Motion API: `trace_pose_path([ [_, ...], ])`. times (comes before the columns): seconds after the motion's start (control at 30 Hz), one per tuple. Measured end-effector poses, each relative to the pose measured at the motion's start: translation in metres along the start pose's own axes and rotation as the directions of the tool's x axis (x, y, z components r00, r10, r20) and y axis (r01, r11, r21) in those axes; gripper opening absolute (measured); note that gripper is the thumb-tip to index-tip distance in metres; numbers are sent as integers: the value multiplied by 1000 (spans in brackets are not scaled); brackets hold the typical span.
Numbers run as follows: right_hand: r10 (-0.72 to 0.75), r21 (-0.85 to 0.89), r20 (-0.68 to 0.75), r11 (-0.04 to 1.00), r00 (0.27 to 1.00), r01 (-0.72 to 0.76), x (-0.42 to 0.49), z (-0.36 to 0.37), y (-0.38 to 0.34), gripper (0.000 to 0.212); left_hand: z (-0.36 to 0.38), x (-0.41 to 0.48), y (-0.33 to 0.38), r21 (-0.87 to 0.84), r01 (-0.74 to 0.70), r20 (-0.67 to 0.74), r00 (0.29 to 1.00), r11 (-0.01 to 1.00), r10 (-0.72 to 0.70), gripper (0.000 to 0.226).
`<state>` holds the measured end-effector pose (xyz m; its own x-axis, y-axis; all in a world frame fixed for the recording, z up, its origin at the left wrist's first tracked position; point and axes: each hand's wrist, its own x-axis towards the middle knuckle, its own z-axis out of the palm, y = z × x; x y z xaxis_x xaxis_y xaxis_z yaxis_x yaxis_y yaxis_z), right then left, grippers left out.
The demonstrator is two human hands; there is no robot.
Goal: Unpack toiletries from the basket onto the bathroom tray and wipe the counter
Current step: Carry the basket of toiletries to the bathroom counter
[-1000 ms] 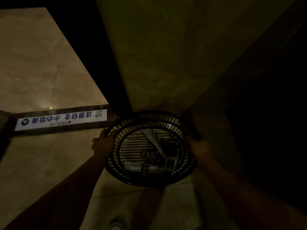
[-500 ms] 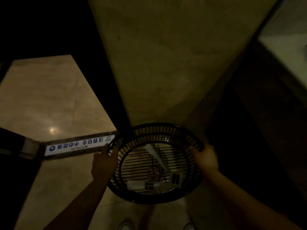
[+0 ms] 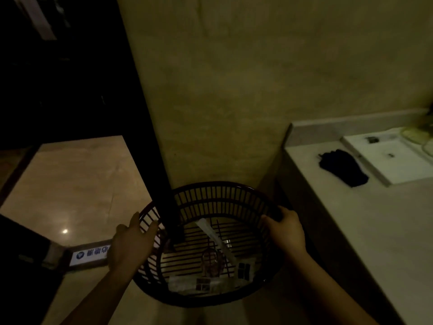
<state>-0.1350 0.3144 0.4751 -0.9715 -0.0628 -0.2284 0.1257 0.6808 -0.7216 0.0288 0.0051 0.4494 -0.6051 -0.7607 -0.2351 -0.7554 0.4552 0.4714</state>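
Pretty dim in here. The left hand [image 3: 131, 245] and right hand [image 3: 287, 231] grip the basket [image 3: 222, 195] by opposite sides of its rim, fingers curled over the edge. The toiletries [image 3: 199, 283] lie in its bottom. It's held up just left of the counter [image 3: 375, 231], where the tray [image 3: 393, 160] and a dark cloth [image 3: 342, 167] sit.

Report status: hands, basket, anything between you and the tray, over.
Holding the basket by its rim, left hand and right hand on opposite sides. Packaged toiletries inside it. On the counter, a dark cloth lies beside the tray.
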Motion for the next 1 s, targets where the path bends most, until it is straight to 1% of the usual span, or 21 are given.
trace_pose_path([
  [0.1,-32,32,-4,999,999,32,-10,-35,-24,52,-39,-10,23,22,-50,-32,998,998,51,69],
  [0.2,-65,45,-70,997,995,68,-21,-66,-43,57,-74,-24,45,44,-113,-48,992,993,115,72],
  [0.23,-83,60,-94,994,992,88,-23,-76,-49,56,-86,-28,52,51,-142,-53,988,989,145,73],
  [0.3,-121,86,-119,988,986,131,-28,-96,-62,48,-108,-38,65,64,-187,-65,980,980,191,81],
  [0.37,-152,97,-135,981,979,165,-33,-116,-74,36,-127,-46,78,77,-228,-99,967,971,235,88],
  [0.43,-189,70,-175,976,966,204,-37,-134,-84,23,-140,-52,92,107,-275,-141,947,956,288,89],
  [0.5,-201,78,-225,972,953,223,-40,-151,-91,18,-148,-57,106,127,-299,-202,926,946,320,88],
  [0.57,-206,79,-253,969,945,232,-41,-168,-96,24,-153,-61,122,155,-295,-250,912,943,326,86],
  [0.7,-205,111,-251,965,946,239,-41,-206,-100,40,-160,-69,155,186,-309,-297,887,933,353,74],
  [0.8,-215,151,-274,953,937,263,-38,-235,-96,39,-162,-77,184,180,-331,-328,868,926,374,70],
  [0.87,-224,130,-324,952,919,278,-35,-255,-92,36,-161,-84,205,169,-339,-332,864,925,378,68],
  [0.93,-237,93,-369,953,899,290,-29,-275,-89,40,-158,-92,226,157,-365,-339,853,918,397,66],
  [1.0,-243,73,-381,954,892,291,-23,-294,-83,42,-152,-98,246,142,-392,-337,844,909,417,64],
])
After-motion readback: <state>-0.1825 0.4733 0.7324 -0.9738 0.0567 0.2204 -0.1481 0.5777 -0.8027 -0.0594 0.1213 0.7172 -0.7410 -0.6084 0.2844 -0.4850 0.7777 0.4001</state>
